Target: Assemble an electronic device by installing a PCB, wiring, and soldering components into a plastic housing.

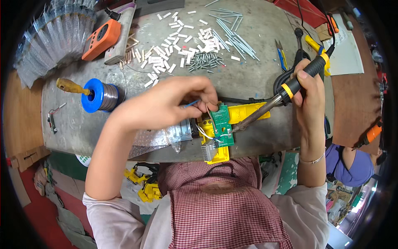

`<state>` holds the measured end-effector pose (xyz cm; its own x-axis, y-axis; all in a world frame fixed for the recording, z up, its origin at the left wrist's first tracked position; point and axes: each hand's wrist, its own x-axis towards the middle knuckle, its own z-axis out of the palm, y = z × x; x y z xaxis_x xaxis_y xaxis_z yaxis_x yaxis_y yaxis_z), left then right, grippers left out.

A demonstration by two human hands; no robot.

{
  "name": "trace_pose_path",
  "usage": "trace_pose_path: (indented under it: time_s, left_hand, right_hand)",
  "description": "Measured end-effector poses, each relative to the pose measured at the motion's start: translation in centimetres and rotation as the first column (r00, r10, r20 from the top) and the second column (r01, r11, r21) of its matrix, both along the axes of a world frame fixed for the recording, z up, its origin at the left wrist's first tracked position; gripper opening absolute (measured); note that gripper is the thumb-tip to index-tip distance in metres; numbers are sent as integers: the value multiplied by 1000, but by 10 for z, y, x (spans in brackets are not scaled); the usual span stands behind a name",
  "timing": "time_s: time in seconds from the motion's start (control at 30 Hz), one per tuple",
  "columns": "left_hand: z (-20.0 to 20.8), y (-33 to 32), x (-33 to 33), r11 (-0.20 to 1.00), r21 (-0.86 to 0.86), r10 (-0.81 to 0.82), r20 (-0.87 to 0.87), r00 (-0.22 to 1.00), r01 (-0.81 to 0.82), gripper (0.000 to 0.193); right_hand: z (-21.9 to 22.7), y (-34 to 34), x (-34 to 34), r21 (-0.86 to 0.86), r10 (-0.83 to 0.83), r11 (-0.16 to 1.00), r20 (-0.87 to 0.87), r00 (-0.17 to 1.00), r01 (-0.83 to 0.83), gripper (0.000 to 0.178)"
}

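Observation:
In front of me a green circuit board (222,118) lies over a yellow plastic housing (251,112), close to the table's near edge. A grey finned heat sink (210,152) sits at its near left corner, beside white wires (203,132). My left hand (178,101) reaches over the board's far left corner, fingers pinched on a thin wire (208,111). A blue wire end (191,103) shows beneath those fingers. Wrapped round the handle of a soldering iron (261,113), my right hand (309,87) is closed. The iron's tip points down-left and is at the board's right edge.
A blue solder spool (98,95) with a wooden-handled tool (68,86) stands left. Farther back lie white pieces (166,54), screws (205,61) and metal rods (236,39). Pliers (281,56) and a black cable (284,81) lie right. Bubble wrap (155,139) borders the board.

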<state>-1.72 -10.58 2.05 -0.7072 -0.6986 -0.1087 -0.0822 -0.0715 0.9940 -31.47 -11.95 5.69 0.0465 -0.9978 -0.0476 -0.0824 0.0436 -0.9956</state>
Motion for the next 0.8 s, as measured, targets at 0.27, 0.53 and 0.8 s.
trace_pose_path:
  time_s: [0.27,0.53,0.8]
  left_hand:
    - [-14,-6,9,955,265,203,-261,944,-132,20]
    - [1,6,-11,972,161,183,-60,981,-172,7]
    - [11,29,-41,696,-715,263,344,901,70,11]
  right_hand:
    - [-3,-6,-4,-7,31,1000,23,999,-31,17]
    - [-7,-11,-5,33,46,998,30,998,-47,19]
    - [-8,-15,-1,104,66,992,24,998,-68,15]
